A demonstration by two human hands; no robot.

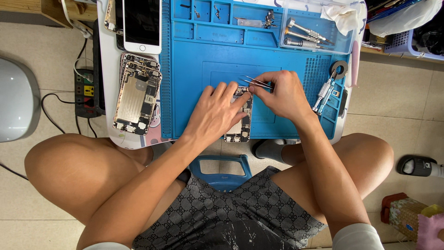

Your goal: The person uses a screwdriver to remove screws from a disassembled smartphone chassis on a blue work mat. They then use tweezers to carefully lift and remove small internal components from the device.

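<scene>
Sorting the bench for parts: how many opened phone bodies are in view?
2: one opened phone body under both hands on the blue mat; another left of the mat. A stack above may hide more.

Bright, even, sharp overhead view with soft shadows and slight edge distortion.

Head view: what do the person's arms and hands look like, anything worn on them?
Both arms are bare from shoulder to fingertips. The left hand and right hand wear no gloves, rings, watch or wrist strap that shows. Pale short sleeve edges appear only at the bottom corners. No markings visible.
</scene>
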